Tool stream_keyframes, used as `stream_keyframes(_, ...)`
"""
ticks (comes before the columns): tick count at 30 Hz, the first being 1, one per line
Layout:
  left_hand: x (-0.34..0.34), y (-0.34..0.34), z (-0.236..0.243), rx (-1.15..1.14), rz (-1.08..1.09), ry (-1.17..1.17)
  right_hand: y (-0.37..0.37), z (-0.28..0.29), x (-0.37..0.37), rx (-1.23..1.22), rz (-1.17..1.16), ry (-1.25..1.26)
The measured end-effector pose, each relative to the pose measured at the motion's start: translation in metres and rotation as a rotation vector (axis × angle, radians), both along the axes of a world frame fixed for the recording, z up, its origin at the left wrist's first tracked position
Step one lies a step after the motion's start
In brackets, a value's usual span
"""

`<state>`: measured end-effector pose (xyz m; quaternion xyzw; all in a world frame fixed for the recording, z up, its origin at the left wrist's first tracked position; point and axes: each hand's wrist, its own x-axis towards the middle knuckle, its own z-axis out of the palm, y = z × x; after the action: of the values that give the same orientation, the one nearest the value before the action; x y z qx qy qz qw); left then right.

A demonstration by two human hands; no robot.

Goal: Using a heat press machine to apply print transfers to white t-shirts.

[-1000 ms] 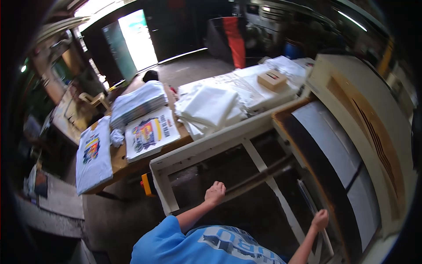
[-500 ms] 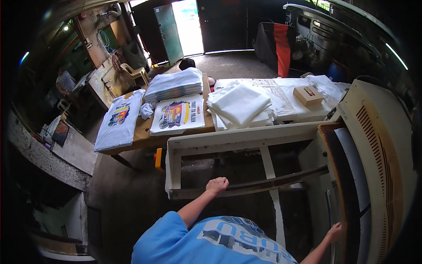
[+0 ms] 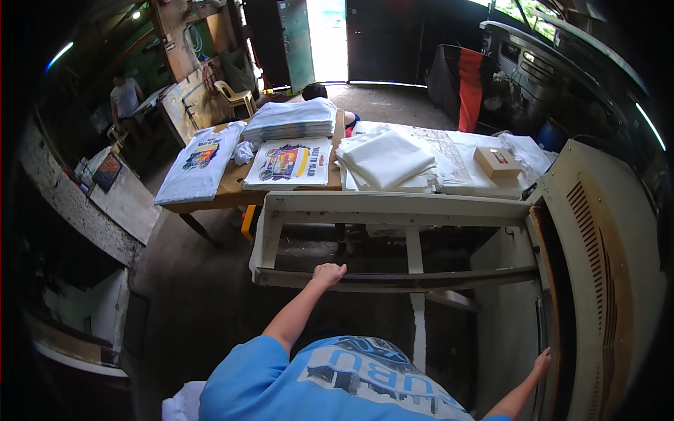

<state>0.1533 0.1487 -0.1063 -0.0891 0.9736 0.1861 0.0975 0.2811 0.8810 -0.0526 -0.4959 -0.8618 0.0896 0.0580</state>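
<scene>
My left hand (image 3: 328, 274) is closed round the near rail (image 3: 393, 281) of a large beige metal frame (image 3: 372, 202), close to its left end. The frame has an open middle with a pale crossbar (image 3: 414, 252). At the far right, my right hand (image 3: 542, 363) grips a dark upright bar (image 3: 540, 330) along the inner edge of a beige machine with slotted vents (image 3: 611, 231). Its fingertips are partly hidden, so the exact grip is hard to see. A brown padded edge (image 3: 549, 242) runs beside the bar.
Beyond the frame, a wooden table (image 3: 235, 184) bears printed white shirts (image 3: 288, 165) and a folded stack (image 3: 291, 118). White sheets (image 3: 390, 160) and a cardboard box (image 3: 497, 162) lie on the pale table. Another person (image 3: 127, 98) is at far left; a dark-haired head (image 3: 314, 91) shows behind the stack.
My view has shifted, and the frame appears more level. Both hands stay on the same rail and bar. A white cloth now shows at the lower left beside me.
</scene>
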Motion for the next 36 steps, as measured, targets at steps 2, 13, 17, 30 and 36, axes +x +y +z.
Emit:
stream_keyframes(2,0.001,-0.002,-0.004,-0.028,-0.024,-0.005,0.014,-0.004,-0.006,0.011,0.019,-0.017)
stream_keyframes(13,0.006,0.005,-0.004,-0.157,-0.038,-0.027,0.083,-0.017,-0.027,0.143,-0.087,-0.15)
stream_keyframes(17,0.005,0.009,-0.006,-0.163,-0.003,-0.036,0.072,-0.012,-0.028,0.255,-0.054,-0.219)
stream_keyframes(30,0.005,0.009,0.001,-0.169,0.003,-0.081,0.072,-0.005,-0.044,0.183,-0.247,-0.236)
stream_keyframes(36,0.007,0.003,-0.007,-0.167,0.006,-0.093,0.084,-0.011,-0.052,0.199,-0.268,-0.24)
